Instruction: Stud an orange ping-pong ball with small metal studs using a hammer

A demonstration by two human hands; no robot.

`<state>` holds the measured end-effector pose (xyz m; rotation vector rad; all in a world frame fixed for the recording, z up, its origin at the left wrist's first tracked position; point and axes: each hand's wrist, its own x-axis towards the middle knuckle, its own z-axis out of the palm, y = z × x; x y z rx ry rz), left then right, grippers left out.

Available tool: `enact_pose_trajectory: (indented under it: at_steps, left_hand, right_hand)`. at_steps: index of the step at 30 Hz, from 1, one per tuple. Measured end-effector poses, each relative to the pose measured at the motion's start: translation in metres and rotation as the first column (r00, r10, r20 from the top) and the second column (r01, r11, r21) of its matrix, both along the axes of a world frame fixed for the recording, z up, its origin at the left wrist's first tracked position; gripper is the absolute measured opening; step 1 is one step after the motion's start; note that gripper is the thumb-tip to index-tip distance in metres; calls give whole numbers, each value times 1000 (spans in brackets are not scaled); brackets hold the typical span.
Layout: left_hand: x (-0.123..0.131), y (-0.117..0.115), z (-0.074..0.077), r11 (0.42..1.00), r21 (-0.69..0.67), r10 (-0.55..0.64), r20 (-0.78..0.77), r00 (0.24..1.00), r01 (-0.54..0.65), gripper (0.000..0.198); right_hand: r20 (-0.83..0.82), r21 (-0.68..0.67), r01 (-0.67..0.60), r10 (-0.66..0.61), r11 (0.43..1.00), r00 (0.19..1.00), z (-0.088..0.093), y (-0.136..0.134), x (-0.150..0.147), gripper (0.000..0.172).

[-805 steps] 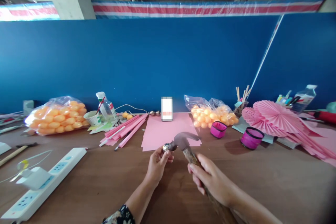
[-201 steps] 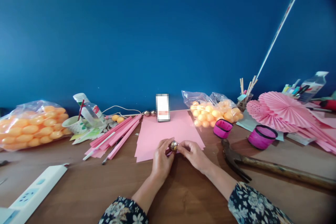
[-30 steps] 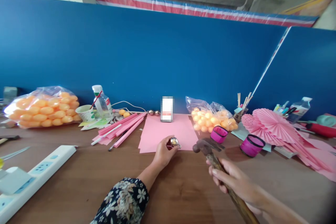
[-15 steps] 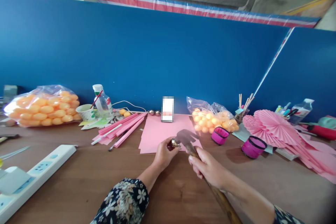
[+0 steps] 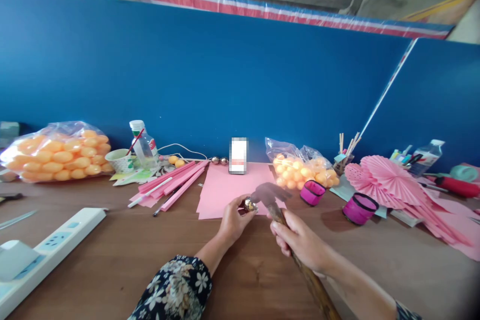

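Between the thumb and fingers of my left hand (image 5: 234, 220) is a small shiny metal ball (image 5: 250, 204), held above the near edge of the pink paper sheets (image 5: 221, 190). My right hand (image 5: 300, 237) wraps round the wooden handle of a claw hammer (image 5: 275, 212). The hammer's dark head is blurred and sits just right of the ball; whether they touch I cannot tell. Two more shiny balls (image 5: 219, 160) lie at the back of the desk, left of a phone-like upright object (image 5: 238, 156) with a blurred screen.
Pink strips (image 5: 176, 185), a paper cup (image 5: 120, 161) and a bag of orange balls (image 5: 60, 155) lie left, with a power strip (image 5: 56, 245) nearer me. Rightward are another bag of orange balls (image 5: 300, 170), two magenta fabric rings (image 5: 360, 208) and folded pink paper fans (image 5: 390, 180).
The hammer head has shifted slightly right, away from the ball, and more of the ball shows. Both hands keep their grips. The whole view has shifted a little.
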<state>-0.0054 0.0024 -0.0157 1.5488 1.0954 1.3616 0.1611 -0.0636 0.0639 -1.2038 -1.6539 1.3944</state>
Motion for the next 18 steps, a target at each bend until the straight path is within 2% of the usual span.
enact_pose_trajectory:
  at_steps: [3,6,9,13,18]
  left_hand:
    - [0,0,0,999,-33,-13,38,999,14,39]
    - [-1,1,-1,998,-59,8,66,998,-4,42]
    - [-1,3,-3,998,-67,24,69,997,-20,43]
    - [-1,4,-4,997,-68,39,66,997,-34,44]
    - [-2,5,-5,997,-68,35,55,998,-31,44]
  right_hand:
    - [15,-1,-4,4,1000,1000,-1,1,0,19]
    - [65,73,23,-28,997,997,3,4,8,23]
    - [219,177,59,-98,982,971,4,4,27,25]
    - [484,384,30,-229,923,845,-10,3,66,20]
    - [721,411,-1,-325,912,612,-36,-1,115,21]
